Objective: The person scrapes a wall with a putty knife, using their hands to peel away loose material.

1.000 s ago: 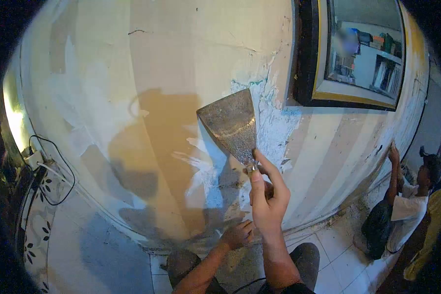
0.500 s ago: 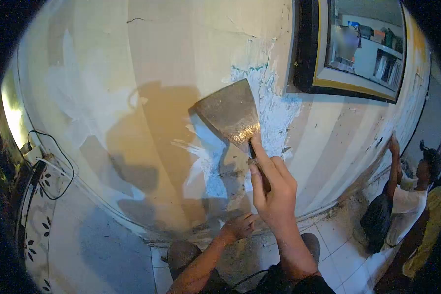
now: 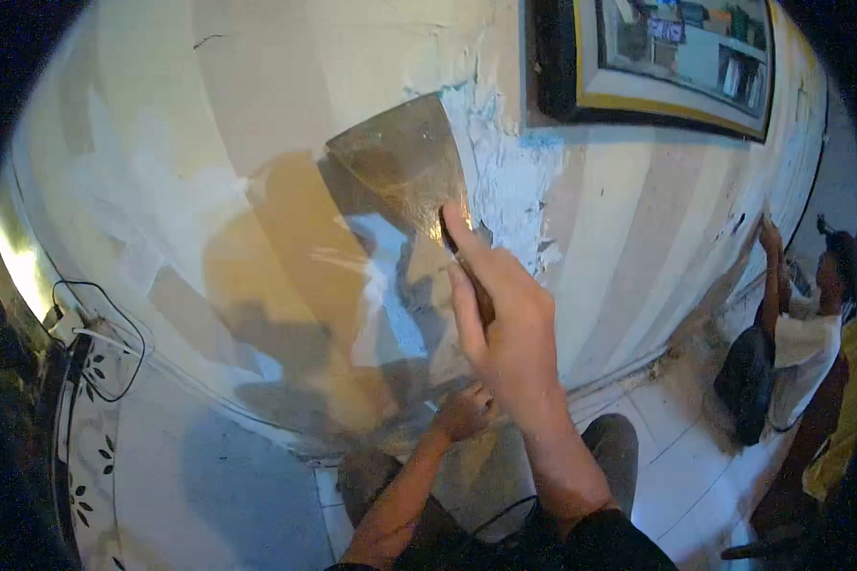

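My right hand (image 3: 519, 309) grips a wide scraper (image 3: 395, 157) by its handle, with the index finger stretched along toward the metal blade. The blade lies over the striped wallpaper (image 3: 286, 86), its top corner at the torn upper edge of a pale bare patch (image 3: 509, 181). Ragged paper edges border that patch. Lower down, my left hand (image 3: 467, 411) is closed near the foot of the wall, fingers curled; I cannot tell what is in it. Behind the scraper, another stripped strip (image 3: 395, 309) shows bluish white. A shadow falls across the wall on the left.
A framed picture or mirror (image 3: 671, 109) hangs at upper right. Another person (image 3: 805, 333) crouches at far right, a hand on the wall. At left are a plug with cables (image 3: 71, 324) and a leaf-patterned surface (image 3: 95, 457). White floor tiles (image 3: 657, 457) lie below.
The view has shifted, so the wall and frame appear higher and further left. The scraper has edged slightly up the wall, toward the top of the bare patch. Both hands remain closed.
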Tool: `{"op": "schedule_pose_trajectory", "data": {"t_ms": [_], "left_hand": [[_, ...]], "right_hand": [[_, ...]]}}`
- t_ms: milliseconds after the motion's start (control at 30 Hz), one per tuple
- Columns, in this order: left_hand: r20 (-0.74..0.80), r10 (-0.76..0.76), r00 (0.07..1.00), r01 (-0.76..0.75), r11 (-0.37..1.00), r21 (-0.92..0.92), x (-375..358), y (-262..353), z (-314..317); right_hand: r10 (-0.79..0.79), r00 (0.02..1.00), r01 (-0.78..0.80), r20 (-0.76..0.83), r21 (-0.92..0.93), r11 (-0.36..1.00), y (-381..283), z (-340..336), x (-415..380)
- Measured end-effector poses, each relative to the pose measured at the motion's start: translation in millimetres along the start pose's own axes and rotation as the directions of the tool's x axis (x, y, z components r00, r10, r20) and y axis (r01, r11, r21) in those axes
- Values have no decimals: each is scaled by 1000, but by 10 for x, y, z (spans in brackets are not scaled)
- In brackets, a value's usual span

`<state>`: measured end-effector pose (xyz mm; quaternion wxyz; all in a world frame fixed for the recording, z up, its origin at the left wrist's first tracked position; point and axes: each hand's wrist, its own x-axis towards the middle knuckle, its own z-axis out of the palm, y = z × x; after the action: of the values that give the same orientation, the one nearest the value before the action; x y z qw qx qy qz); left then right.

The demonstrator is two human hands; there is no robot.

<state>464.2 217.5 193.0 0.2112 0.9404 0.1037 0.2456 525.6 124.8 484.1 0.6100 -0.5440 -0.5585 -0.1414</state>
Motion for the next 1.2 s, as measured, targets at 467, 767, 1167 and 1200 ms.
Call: {"op": "schedule_pose_trajectory", "data": {"t_ms": [467, 767, 1167, 1200], "left_hand": [[-23, -18, 1000, 16, 999, -51, 61, 174, -176], [58, 66, 996, -63, 997, -45, 26, -9, 36], [443, -166, 881, 205, 978, -41, 70, 134, -218], [454, -166, 875, 207, 978, -41, 82, 164, -218]], "right_hand": [[-63, 998, 63, 5, -58, 996, 17, -60, 106], [-30, 997, 34, 66, -62, 997, 23, -92, 83], [-120, 993, 120, 0, 25, 992, 92, 15, 172], [-108, 994, 108, -4, 24, 994, 63, 12, 227]]}}
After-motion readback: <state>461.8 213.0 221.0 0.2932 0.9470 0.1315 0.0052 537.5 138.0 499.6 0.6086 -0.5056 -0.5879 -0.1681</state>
